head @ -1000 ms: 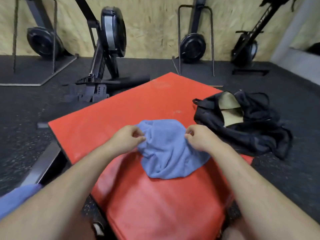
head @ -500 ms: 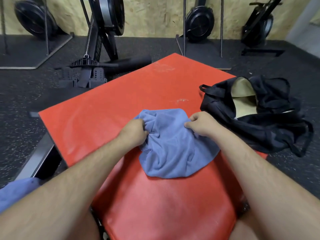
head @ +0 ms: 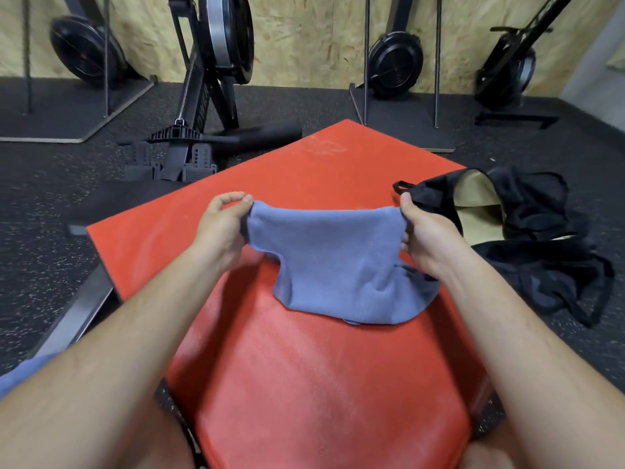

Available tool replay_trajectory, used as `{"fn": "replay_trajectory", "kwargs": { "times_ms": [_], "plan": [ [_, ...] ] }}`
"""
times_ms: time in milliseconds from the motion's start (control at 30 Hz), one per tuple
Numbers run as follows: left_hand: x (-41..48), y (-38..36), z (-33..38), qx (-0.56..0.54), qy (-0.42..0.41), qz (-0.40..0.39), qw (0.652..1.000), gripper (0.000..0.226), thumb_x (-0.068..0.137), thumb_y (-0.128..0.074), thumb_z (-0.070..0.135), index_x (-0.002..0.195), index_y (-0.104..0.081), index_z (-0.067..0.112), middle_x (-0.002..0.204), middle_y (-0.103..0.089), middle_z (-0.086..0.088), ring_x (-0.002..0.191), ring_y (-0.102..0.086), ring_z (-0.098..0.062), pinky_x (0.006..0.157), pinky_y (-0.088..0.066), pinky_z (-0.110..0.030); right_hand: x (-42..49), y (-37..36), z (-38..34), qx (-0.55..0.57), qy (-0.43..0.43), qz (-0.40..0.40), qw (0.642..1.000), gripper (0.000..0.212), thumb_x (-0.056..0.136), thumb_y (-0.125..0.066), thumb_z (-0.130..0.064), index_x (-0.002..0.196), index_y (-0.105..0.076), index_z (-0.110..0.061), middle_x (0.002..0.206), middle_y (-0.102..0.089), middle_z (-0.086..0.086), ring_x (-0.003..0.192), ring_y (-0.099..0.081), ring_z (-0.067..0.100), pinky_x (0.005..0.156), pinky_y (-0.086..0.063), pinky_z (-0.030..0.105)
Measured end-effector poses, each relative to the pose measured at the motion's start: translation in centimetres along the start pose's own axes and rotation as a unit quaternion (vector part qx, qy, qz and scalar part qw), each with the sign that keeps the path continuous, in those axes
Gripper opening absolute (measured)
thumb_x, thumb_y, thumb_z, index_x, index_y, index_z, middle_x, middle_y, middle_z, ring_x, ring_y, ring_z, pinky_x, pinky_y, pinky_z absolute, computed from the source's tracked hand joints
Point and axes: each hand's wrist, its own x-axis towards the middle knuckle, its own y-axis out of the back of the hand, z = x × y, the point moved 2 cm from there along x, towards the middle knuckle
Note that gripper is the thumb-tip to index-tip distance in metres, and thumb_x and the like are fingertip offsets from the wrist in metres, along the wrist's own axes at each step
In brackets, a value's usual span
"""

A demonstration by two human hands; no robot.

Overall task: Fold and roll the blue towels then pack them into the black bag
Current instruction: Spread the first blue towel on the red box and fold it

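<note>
A blue towel [head: 338,258] hangs stretched between my two hands above the red mat [head: 304,384], its lower part still bunched on the mat. My left hand [head: 221,228] pinches the towel's upper left corner between thumb and fingers. My right hand [head: 424,235] grips the upper right corner. The black bag [head: 541,228] lies open at the mat's right edge, its pale lining showing. Another piece of blue cloth [head: 23,374] peeks out at the lower left, mostly hidden by my left arm.
Several rowing machines [head: 216,62] and their black flywheels stand along the plywood wall at the back. A black roller [head: 263,133] lies on the speckled rubber floor beyond the mat. A metal rail [head: 77,316] runs along the mat's left side.
Both hands have lifted the towel's top edge off the mat and pulled apart, spreading the bunched towel into a taut span. The view has tilted slightly.
</note>
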Motion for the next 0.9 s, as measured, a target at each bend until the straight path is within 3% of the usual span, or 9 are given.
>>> {"fn": "replay_trajectory", "kwargs": {
  "times_ms": [133,233,300,333,433,533,667,800,900],
  "plan": [
    [0.2,1.5,0.3,0.058,-0.03,0.004,0.998,0.008,0.097,-0.063,0.017,0.097,-0.065,0.024,0.085,-0.065,-0.003,0.068,-0.056,-0.014,0.06,-0.046,-0.025,-0.8,1.0,-0.6,0.013,0.024,0.026,0.999,0.023,0.099,-0.062,-0.035,0.099,-0.06,-0.012,0.095,-0.054,0.012,0.089,-0.053,0.026,0.085,-0.053,0.04],
    [-0.3,2.3,-0.2,0.256,-0.118,-0.017,0.959,0.014,0.101,-0.054,0.02,0.101,-0.067,0.026,0.089,-0.064,0.003,0.074,-0.055,-0.014,0.069,-0.049,-0.031,-2.7,1.2,-1.0,-0.034,0.039,-0.043,0.998,0.021,0.101,-0.06,-0.028,0.082,-0.058,-0.019,0.073,-0.054,0.003,0.068,-0.05,0.018,0.065,-0.049,0.029],
    [-1.0,2.6,-0.7,0.36,-0.149,-0.04,0.92,0.017,0.102,-0.05,0.02,0.101,-0.067,0.024,0.087,-0.063,0.01,0.076,-0.056,-0.013,0.075,-0.052,-0.034,-4.4,1.2,-0.6,-0.114,0.017,-0.1,0.988,0.002,0.097,-0.066,-0.02,0.096,-0.067,-0.021,0.07,-0.061,-0.005,0.059,-0.053,0.009,0.056,-0.045,0.022],
    [-1.4,2.7,-0.8,0.367,-0.134,-0.052,0.919,0.018,0.102,-0.05,0.021,0.098,-0.067,0.025,0.085,-0.062,0.01,0.074,-0.056,-0.013,0.076,-0.053,-0.036,-5.0,1.4,-0.3,-0.15,-0.005,-0.126,0.981,0.012,0.095,-0.067,-0.015,0.105,-0.07,-0.021,0.074,-0.066,-0.005,0.06,-0.056,0.008,0.058,-0.046,0.022],
    [-2.8,3.0,0.2,0.319,-0.079,-0.077,0.941,0.014,0.101,-0.056,0.023,0.092,-0.067,0.026,0.085,-0.062,0.004,0.074,-0.055,-0.015,0.076,-0.053,-0.039,-6.7,1.6,0.0,-0.181,-0.03,-0.149,0.972,0.019,0.096,-0.062,-0.006,0.11,-0.073,-0.011,0.077,-0.063,0.005,0.062,-0.05,0.012,0.059,-0.042,0.022],
    [-4.9,2.8,2.5,0.208,-0.039,-0.139,0.967,0.005,0.098,-0.063,0.017,0.1,-0.067,0.02,0.096,-0.063,-0.002,0.083,-0.059,-0.015,0.072,-0.052,-0.03,-8.0,2.2,-1.1,-0.147,0.032,-0.124,0.981,0.019,0.1,-0.057,-0.01,0.107,-0.074,-0.013,0.082,-0.062,0.011,0.066,-0.049,0.015,0.061,-0.043,0.024],
    [-6.8,3.1,7.7,0.176,-0.118,-0.103,0.972,0.018,0.096,-0.06,0.005,0.1,-0.07,0.019,0.095,-0.068,-0.001,0.085,-0.061,-0.013,0.075,-0.051,-0.027,-9.7,2.7,-4.6,-0.144,0.142,-0.077,0.976,0.021,0.1,-0.057,-0.015,0.114,-0.074,-0.016,0.109,-0.073,0.003,0.097,-0.064,0.016,0.082,-0.05,0.026],
    [-8.2,1.8,15.2,0.158,-0.175,-0.074,0.969,0.018,0.098,-0.057,0.006,0.099,-0.07,0.019,0.084,-0.068,0.001,0.061,-0.06,-0.004,0.056,-0.048,-0.017,-12.0,1.9,-11.9,-0.157,0.219,-0.044,0.962,0.016,0.098,-0.062,-0.02,0.107,-0.076,-0.021,0.097,-0.075,-0.003,0.08,-0.065,0.009,0.066,-0.049,0.023],
    [-9.2,0.5,20.5,0.119,-0.197,-0.082,0.97,0.019,0.098,-0.057,0.006,0.102,-0.071,0.019,0.091,-0.066,-0.005,0.073,-0.057,-0.015,0.059,-0.047,-0.024,-13.8,0.9,-17.0,-0.156,0.257,-0.037,0.953,0.015,0.093,-0.067,-0.027,0.102,-0.078,-0.027,0.102,-0.075,0.004,0.083,-0.064,0.02,0.073,-0.048,0.035]
  ]
}}
